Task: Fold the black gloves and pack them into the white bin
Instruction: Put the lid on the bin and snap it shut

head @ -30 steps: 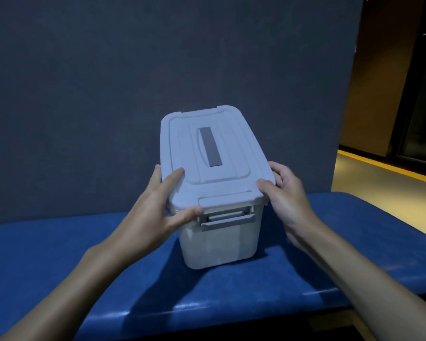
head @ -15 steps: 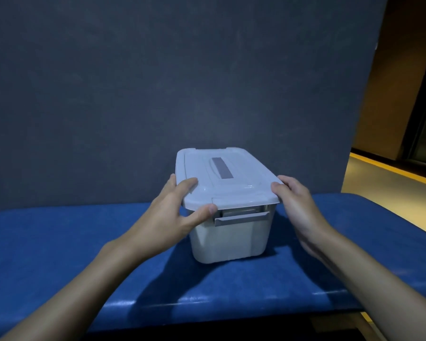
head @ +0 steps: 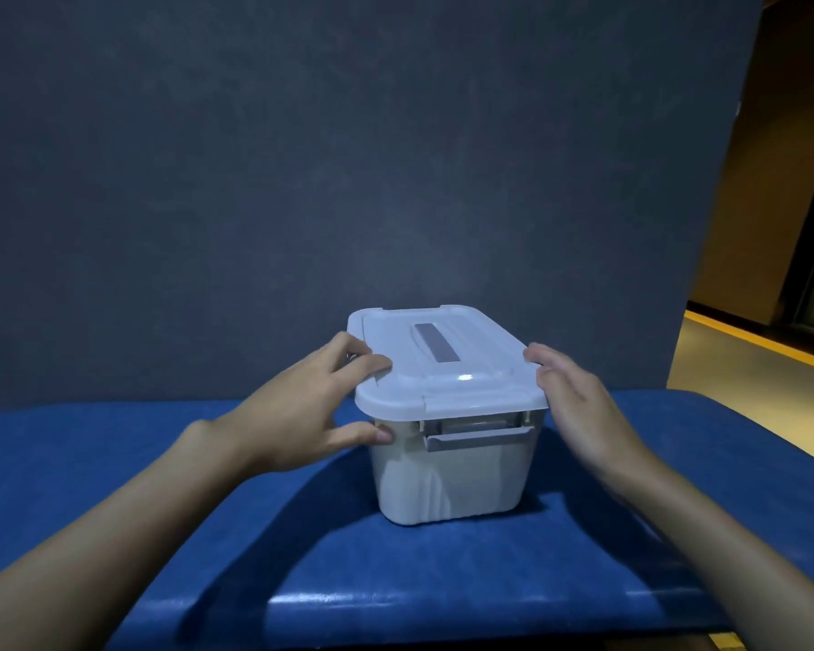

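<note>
The white bin [head: 452, 481] is parked dead centre of the frame on the blue bench [head: 114, 462], short end turned toward the camera, so the grey latch [head: 478, 436] is right there to be reached. The lid [head: 480, 364] is seated flat and looks closed. No black gloves can be seen anywhere; whether they're inside can't be told.

The left hand [head: 297, 415] is clamped on the lid's left edge: fingers are hooked over the top and the thumb [head: 372, 434] is pressed against the wall just under the rim. That's probably done to pin the bin in place or to get purchase on the lid. The right hand [head: 579, 406] is held loose and fairly flat at the lid's right edge, nothing gripped, fingertips touching or just beside the rim — hard to call.

Since a side is covered by each hand, a lid check or a lid lift is likely being set up. The latch isn't touched yet.
</note>
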Demonstrator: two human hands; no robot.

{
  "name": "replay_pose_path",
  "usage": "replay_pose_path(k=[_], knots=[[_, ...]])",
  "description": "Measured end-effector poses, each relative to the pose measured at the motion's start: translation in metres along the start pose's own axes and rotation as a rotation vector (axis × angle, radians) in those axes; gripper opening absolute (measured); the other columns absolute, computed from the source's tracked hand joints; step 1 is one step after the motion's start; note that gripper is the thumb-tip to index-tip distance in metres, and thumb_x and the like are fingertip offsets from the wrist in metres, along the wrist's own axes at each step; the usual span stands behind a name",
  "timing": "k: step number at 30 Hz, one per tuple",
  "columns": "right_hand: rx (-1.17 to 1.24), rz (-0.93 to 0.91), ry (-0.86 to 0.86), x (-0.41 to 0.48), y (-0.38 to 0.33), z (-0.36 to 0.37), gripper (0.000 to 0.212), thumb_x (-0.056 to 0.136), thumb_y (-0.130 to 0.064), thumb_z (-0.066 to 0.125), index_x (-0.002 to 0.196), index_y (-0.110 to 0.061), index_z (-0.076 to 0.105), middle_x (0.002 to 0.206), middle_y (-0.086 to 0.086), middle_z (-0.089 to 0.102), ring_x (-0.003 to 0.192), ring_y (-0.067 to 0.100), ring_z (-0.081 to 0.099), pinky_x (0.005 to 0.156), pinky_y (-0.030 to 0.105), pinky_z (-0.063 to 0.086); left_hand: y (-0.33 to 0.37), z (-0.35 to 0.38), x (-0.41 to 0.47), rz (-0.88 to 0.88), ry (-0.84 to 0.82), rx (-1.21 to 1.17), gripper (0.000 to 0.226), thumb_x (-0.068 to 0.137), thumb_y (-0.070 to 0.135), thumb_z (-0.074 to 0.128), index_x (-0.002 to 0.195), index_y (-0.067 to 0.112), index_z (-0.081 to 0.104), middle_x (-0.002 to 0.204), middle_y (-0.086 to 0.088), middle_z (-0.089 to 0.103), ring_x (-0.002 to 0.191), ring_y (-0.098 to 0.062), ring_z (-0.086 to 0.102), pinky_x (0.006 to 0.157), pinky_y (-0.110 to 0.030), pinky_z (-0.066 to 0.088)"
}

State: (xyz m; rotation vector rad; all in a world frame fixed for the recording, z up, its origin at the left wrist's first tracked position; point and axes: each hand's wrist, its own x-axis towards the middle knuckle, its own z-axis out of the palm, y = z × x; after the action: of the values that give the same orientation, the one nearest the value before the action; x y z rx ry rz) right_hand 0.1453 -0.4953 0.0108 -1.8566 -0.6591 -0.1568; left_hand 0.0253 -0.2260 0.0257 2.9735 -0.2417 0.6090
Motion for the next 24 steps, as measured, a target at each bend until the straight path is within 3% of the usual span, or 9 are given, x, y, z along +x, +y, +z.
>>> replay_pose_path(k=[3,6,9,12,14,16,19,21,24], knots=[[-0.018,-0.007,0.006,0.008,0.004,-0.003,0.041,0.102,-0.015,0.031,0.138,-0.017,0.05,0.146,-0.01,0.044,0.136,0.002,0.034,0.106,0.018,0.023,0.007,0.005,0.001,0.044,0.073,0.138,0.076,0.083,0.081,0.035,0.136,0.027,0.046,0.12,0.007,0.042,0.103,-0.014,0.044,0.088,-0.023,0.04],[-0.065,0.0,0.07,0.021,0.012,-0.014,0.038,0.102,-0.014,0.032,0.13,-0.015,0.057,0.139,-0.003,0.051,0.13,0.011,0.043,0.101,0.02,0.029,0.034,0.01,0.009,0.083,0.18,0.258,0.071,0.087,0.081,0.03,0.121,0.024,0.054,0.097,0.003,0.044,0.084,-0.019,0.041,0.081,-0.033,0.041],[-0.087,-0.101,0.171,0.023,0.015,-0.026,0.029,0.102,-0.011,0.04,0.116,-0.008,0.065,0.135,0.001,0.051,0.124,0.008,0.046,0.093,0.01,0.034,0.059,0.01,0.014,0.112,0.236,0.332,0.062,0.087,0.081,0.031,0.117,0.032,0.055,0.087,0.003,0.04,0.077,-0.023,0.042,0.076,-0.036,0.039],[0.036,-0.162,0.018,0.014,0.006,-0.039,0.024,0.096,-0.024,0.055,0.108,-0.01,0.071,0.13,-0.005,0.059,0.119,-0.006,0.051,0.101,0.015,0.042,0.069,0.006,0.016,0.13,0.213,0.255,0.052,0.083,0.073,0.044,0.112,0.031,0.057,0.104,0.002,0.047,0.093,-0.021,0.048,0.083,-0.031,0.038],[-0.009,-0.172,-0.166,0.007,0.003,-0.051,0.035,0.082,-0.041,0.064,0.108,-0.019,0.072,0.13,-0.013,0.06,0.128,-0.012,0.041,0.107,0.016,0.035,0.076,0.006,0.018,0.163,0.143,0.18,0.055,0.081,0.065,0.05,0.122,0.028,0.052,0.126,0.005,0.049,0.111,-0.018,0.05,0.09,-0.029,0.039],[-0.166,-0.171,-0.319,0.003,0.007,-0.059,0.053,0.07,-0.053,0.075,0.118,-0.033,0.065,0.138,-0.023,0.05,0.137,-0.015,0.024,0.109,0.013,0.023,0.086,0.009,0.02,0.182,0.11,0.174,0.067,0.079,0.067,0.049,0.136,0.032,0.043,0.13,0.007,0.052,0.115,-0.02,0.053,0.094,-0.035,0.044],[-0.321,-0.209,-0.363,0.002,0.016,-0.06,0.076,0.061,-0.052,0.084,0.13,-0.046,0.051,0.142,-0.038,0.03,0.138,-0.021,0.007,0.106,0.006,0.014,0.099,0.013,0.027,0.148,0.129,0.292,0.072,0.072,0.082,0.036,0.128,0.038,0.048,0.116,0.003,0.056,0.098,-0.025,0.057,0.082,-0.039,0.047],[-0.359,-0.251,-0.289,0.002,0.019,-0.056,0.075,0.063,-0.043,0.085,0.129,-0.045,0.051,0.135,-0.042,0.03,0.137,-0.021,0.009,0.102,0.0,0.015,0.103,0.017,0.034,0.151,0.172,0.374,0.071,0.071,0.083,0.034,0.119,0.035,0.055,0.104,-0.001,0.056,0.084,-0.028,0.057,0.071,-0.037,0.046],[-0.355,-0.289,-0.224,0.004,0.02,-0.052,0.071,0.059,-0.045,0.082,0.124,-0.046,0.054,0.132,-0.037,0.038,0.134,-0.021,0.016,0.1,-0.004,0.017,0.103,0.023,0.04,0.174,0.296,0.359,0.062,0.073,0.078,0.042,0.102,0.029,0.066,0.09,-0.002,0.058,0.068,-0.028,0.055,0.06,-0.035,0.043]])
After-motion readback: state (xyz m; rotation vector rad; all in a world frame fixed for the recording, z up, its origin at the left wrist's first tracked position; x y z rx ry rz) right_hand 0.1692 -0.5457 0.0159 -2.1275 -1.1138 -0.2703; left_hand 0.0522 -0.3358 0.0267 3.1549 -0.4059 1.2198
